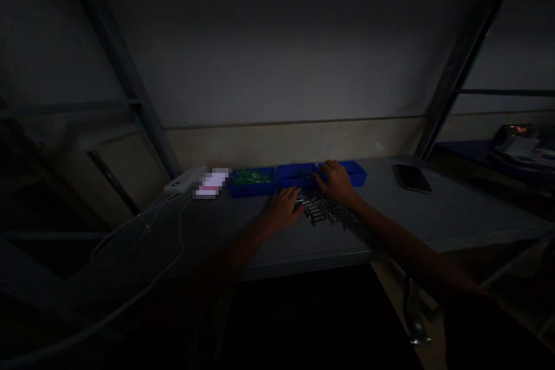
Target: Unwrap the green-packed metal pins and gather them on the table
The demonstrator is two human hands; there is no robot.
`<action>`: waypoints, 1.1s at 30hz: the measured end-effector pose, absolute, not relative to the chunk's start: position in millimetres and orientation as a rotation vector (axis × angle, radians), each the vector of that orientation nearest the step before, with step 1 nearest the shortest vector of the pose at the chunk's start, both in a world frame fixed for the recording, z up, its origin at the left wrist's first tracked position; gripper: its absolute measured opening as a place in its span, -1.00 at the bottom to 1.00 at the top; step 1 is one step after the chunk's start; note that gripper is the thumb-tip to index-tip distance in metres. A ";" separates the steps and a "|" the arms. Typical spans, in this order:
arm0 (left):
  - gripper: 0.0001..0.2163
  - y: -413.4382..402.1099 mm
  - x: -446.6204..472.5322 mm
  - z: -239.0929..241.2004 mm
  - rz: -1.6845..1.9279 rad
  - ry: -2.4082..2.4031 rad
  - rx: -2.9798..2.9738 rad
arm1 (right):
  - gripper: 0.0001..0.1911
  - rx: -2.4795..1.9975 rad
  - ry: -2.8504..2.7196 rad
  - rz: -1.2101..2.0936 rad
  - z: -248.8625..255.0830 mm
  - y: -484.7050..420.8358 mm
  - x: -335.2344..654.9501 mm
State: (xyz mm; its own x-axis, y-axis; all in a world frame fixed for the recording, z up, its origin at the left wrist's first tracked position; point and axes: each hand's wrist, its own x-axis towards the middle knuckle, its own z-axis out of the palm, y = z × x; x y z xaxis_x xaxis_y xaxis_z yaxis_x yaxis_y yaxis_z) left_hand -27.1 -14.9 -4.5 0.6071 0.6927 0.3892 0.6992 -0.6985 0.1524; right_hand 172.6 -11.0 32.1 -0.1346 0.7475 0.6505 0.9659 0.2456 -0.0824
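A pile of small shiny metal cylinders, like pins or sleeves (318,209), lies loose on the grey table. At the pile's left edge rests my left hand (282,209), open, its thumb apart from the fingers and close to the nearest pieces. Above the far side of the pile, my right hand (336,181) is curled at the front of the middle blue bin (297,182) and the right blue bin (359,178). Its fingertips point toward the middle bin; what they hold is too dark and small to name. The left blue bin (252,189) contains green pieces (251,177).
A lit, blurred phone screen (211,184) and a white device (184,181) with white cables (180,237) are on the left. A dark phone (413,178) lies on the right of the table (455,214). Metal posts (451,69) frame the wall behind.
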 end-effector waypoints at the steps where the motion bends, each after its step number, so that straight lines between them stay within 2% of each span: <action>1: -0.59 -13.0 -26.4 -4.7 -0.654 -1.200 -2.824 | -0.72 -1.530 -1.961 -0.486 26.7 -19.6 178.5; 9: -0.65 -11.6 -24.6 -1.5 -0.619 -1.114 -2.895 | -0.65 -1.452 -2.101 -0.114 -7.4 -56.6 228.5; 17: -0.72 0.9 8.3 -2.5 -0.558 -1.051 -2.903 | -0.57 -1.437 -2.351 -0.125 -7.9 -25.1 198.1; 23: -0.77 2.8 -5.6 -4.6 -0.491 -1.124 -2.848 | -0.56 -1.423 -2.373 -0.130 -6.4 -22.1 174.7; 28: -0.73 8.3 -15.5 -2.5 -0.539 -1.249 -2.842 | -0.53 -1.478 -2.370 -0.037 2.2 -19.1 165.0; 33: -0.72 12.5 -18.5 1.4 -0.532 -1.374 -2.865 | -0.59 -1.510 -2.469 0.091 19.6 -9.7 160.7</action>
State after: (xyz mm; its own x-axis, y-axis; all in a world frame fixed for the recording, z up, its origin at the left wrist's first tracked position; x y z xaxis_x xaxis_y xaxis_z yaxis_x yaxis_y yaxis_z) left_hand -18.5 12.5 1.4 0.5825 0.7704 0.2593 0.7442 -0.6337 0.2112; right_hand 160.7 -9.7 19.6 -0.4342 0.8835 0.1757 0.8682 0.4625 -0.1797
